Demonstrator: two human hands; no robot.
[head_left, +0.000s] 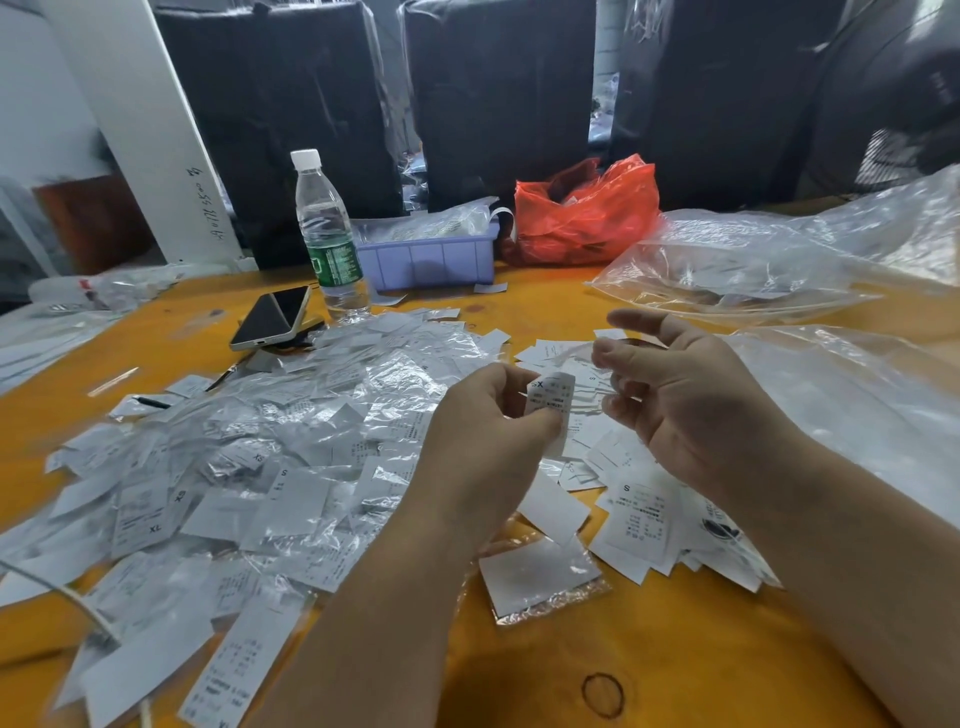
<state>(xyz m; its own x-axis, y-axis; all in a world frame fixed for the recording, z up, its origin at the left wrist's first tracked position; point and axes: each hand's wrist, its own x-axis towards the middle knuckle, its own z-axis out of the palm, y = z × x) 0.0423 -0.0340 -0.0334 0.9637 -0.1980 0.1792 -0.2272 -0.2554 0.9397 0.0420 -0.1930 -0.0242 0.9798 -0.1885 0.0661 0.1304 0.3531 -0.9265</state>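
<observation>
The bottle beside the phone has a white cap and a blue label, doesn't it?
Not quite. The head view shows the bottle beside the phone with a white cap, but its label is green, not blue.

You face an orange bench (519, 675). Far beyond your left hand (483, 441), a white post (140, 130) slants up against a pale wall (31, 78). Beyond your right hand (691, 415), black plastic-wrapped blocks (498, 93) line the bench's far edge.

head view faces forward-down, close over left hand (483, 431), right hand (691, 415)
</observation>
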